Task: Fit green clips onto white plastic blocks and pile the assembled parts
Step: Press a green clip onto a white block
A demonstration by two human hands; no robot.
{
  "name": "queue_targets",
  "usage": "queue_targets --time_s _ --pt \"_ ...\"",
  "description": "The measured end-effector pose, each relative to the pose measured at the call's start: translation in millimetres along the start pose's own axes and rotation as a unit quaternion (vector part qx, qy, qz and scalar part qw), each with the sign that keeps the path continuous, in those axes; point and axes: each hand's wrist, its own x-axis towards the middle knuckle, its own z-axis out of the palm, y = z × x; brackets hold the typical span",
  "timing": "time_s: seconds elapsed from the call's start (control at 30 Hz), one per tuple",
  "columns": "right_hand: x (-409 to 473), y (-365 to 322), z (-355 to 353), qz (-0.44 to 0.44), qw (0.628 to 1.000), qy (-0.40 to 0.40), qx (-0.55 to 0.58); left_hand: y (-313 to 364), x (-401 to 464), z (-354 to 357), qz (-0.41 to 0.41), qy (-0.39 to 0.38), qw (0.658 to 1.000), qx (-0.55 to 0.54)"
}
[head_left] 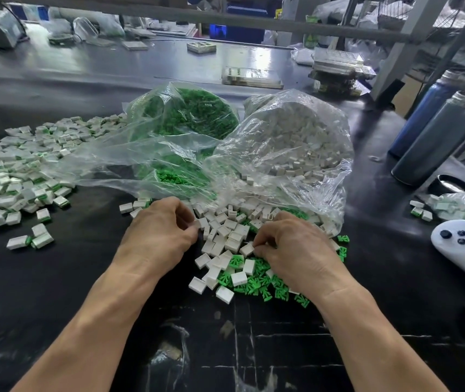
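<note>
Loose white plastic blocks [222, 241] and green clips [259, 281] lie mixed in a heap on the black table, spilling from two clear bags. My left hand [160, 233] sits at the heap's left edge, fingers curled and pinching a white block [197, 223] at its fingertips. My right hand [290, 250] rests on the heap's right side, its fingers curled and pinching a white block [246, 248]. A wide pile of assembled parts [13, 176], white with green showing, spreads over the left of the table.
A clear bag of green clips [191, 114] and a clear bag of white blocks [296, 137] stand behind the heap. Two dark cylinders [440, 137] lean at the right. A white controller [463, 250] lies at the right edge, beside another small bag of parts [463, 205].
</note>
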Motion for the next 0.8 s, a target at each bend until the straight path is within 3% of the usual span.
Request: queue_targets --time_s 0.23,0.33,0.53,0.8 --pt "-3 3 -4 -0.016 0.999 -0.015 0.026 4 -2 2 0.012 0.004 0.997 -0.077" --pt "-2 6 -5 0.003 0.991 0.045 0.130 6 -4 1 0.029 -0.008 0.990 -0.140" --pt "2 10 -5 0.049 0.910 0.095 0.401 19 -17 5 0.050 -0.088 0.941 -0.322" --pt "1 0 -1 0.029 0.816 0.083 0.571 26 -23 19 0.058 -0.125 0.924 -0.358"
